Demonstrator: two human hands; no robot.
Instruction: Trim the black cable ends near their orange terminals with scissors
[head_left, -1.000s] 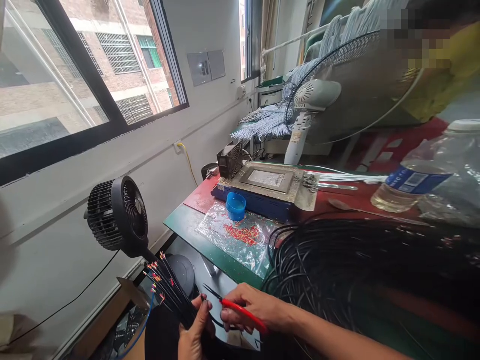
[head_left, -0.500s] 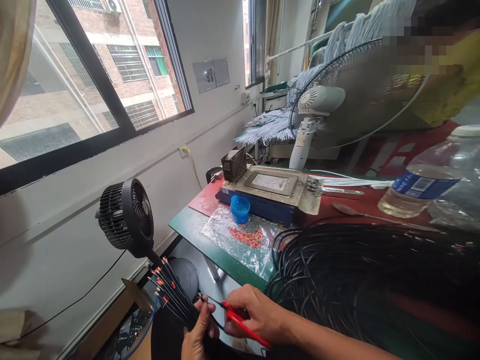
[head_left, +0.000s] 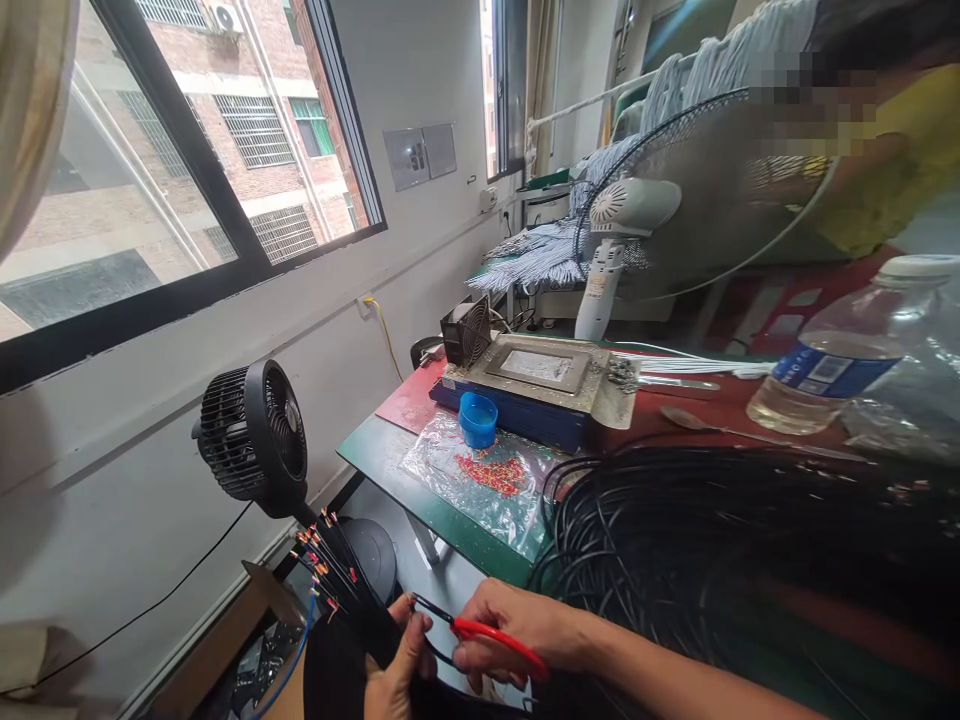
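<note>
Right hand (head_left: 517, 622) grips red-handled cutters (head_left: 504, 634), long axis slanting up from its fingers to cable end (head_left: 412, 600) pinched by left hand (head_left: 397, 672), which is nearer.

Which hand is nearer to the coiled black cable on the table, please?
Right: the right hand is just left of the coiled black cable; the left hand, holding a cable bundle, is farther left.

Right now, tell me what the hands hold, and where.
The right hand holds the snips by their red handles; the left hand grips black cables below their coloured ends.
</note>
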